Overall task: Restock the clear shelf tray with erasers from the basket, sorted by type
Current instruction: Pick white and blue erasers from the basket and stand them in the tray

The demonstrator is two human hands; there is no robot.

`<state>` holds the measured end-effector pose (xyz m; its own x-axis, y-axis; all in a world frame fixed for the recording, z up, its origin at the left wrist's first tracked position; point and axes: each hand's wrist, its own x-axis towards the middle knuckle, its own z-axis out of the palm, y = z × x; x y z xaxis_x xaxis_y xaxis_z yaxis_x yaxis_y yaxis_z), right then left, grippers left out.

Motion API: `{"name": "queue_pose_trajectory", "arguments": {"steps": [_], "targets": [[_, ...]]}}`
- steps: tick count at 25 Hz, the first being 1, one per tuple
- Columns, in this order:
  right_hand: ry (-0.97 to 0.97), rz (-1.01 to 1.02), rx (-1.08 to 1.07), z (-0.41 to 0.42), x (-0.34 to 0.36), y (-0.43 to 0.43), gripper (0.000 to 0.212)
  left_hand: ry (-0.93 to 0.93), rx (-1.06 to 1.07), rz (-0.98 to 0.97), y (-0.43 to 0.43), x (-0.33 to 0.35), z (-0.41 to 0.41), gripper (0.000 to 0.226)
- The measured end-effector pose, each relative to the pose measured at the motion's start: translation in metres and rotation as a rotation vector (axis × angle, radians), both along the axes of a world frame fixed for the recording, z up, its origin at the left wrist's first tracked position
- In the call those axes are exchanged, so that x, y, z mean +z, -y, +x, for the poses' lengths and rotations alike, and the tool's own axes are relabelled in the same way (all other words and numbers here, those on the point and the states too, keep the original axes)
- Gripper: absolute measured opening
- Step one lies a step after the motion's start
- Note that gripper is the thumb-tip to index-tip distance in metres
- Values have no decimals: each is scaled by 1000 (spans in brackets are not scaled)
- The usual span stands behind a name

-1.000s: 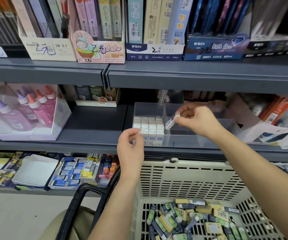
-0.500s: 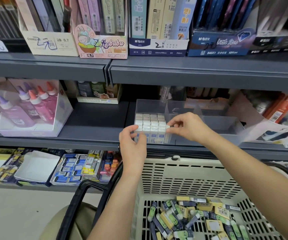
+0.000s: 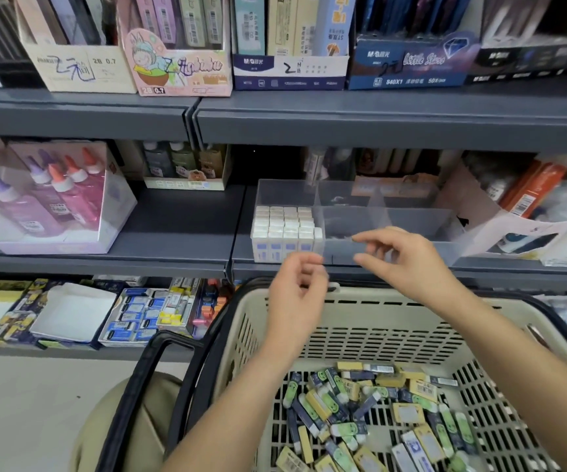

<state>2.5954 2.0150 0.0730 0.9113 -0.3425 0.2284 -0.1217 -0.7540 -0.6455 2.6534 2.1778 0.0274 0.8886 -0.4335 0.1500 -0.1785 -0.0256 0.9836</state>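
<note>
White erasers [image 3: 285,229] fill 9 o'clock compartment of clear shelf tray [image 3: 285,194] | other compartments look empty | basket [image 3: 360,298] at 6 o'clock holds many mixed erasers [image 3: 377,417] | left hand [image 3: 295,294], right hand [image 3: 411,267]: relaxed, holding nothing

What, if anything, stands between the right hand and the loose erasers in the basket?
Nothing visible does. The right hand hovers open above the far rim of the basket, in front of the clear tray. The basket has no lid, and the erasers lie exposed on its floor.
</note>
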Motion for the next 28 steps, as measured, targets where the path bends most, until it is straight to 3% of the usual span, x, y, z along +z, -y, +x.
{"name": "queue_pose_trajectory", "arguments": {"steps": [3,4,7,10,13,16,18,21,26,28], "targets": [[-51,104,-19,-56,-18,12,3,-5,-215,117,12,-22,-32,20],[-115,119,-23,-75,-30,18,6,2,-290,188,17,-33,-43,18],[-499,19,34,-115,-79,31,15,-52,-423,403,26,-74,-70,8],[-835,-96,155,-136,-128,30,17,-91,-556,666,19,-113,-84,13],[-1019,-185,257,-143,-161,23,33,23,-677,887,5,-134,-84,15],[-1163,-303,362,-148,-187,16,58,46,-668,938,1,-142,-82,10],[-1177,-419,383,-151,-193,13,64,32,-683,951,2,-144,-83,12],[-1122,-392,343,-155,-196,12,53,-23,-733,955,4,-147,-89,14],[-989,-142,292,-147,-181,12,19,-119,-770,877,9,-143,-100,19],[-877,115,189,-140,-169,12,13,-204,-773,846,12,-141,-104,31]]}}
